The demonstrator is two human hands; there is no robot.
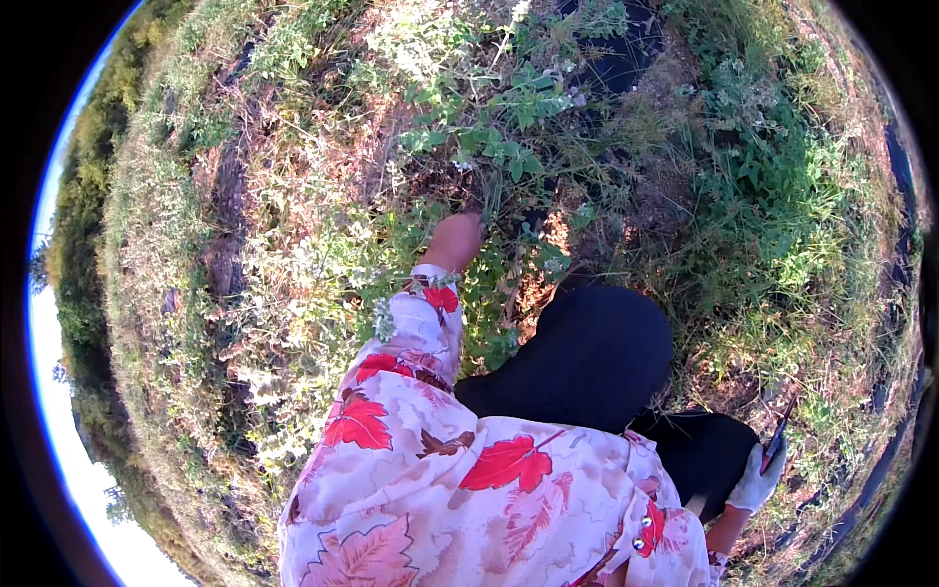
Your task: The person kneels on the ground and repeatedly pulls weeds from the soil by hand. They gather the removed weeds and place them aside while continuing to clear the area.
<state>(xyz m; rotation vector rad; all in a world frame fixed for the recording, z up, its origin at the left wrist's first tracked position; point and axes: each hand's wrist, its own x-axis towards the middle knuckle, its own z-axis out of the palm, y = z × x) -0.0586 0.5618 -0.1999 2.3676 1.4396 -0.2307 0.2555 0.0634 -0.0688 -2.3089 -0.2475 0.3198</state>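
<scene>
My bare left hand (457,242) reaches into the leafy plants ahead of my knee. Its fingers are curled in at the base of some green stems (492,196), and foliage and shade partly hide the fingertips. A leafy green plant (514,127) rises just beyond that hand. Low on the right, beside my bent knee, my right hand (758,479) wears a pale glove. It is closed on what look like hand shears (780,435), with a thin dark point directed upward and a reddish part at the grip.
My dark-trousered knee (606,352) stands between my two hands. Dark ground sheeting (616,44) shows at the top, with more along the right edge. Dry grass and weeds (264,196) spread on the left; denser green growth (763,176) is on the right.
</scene>
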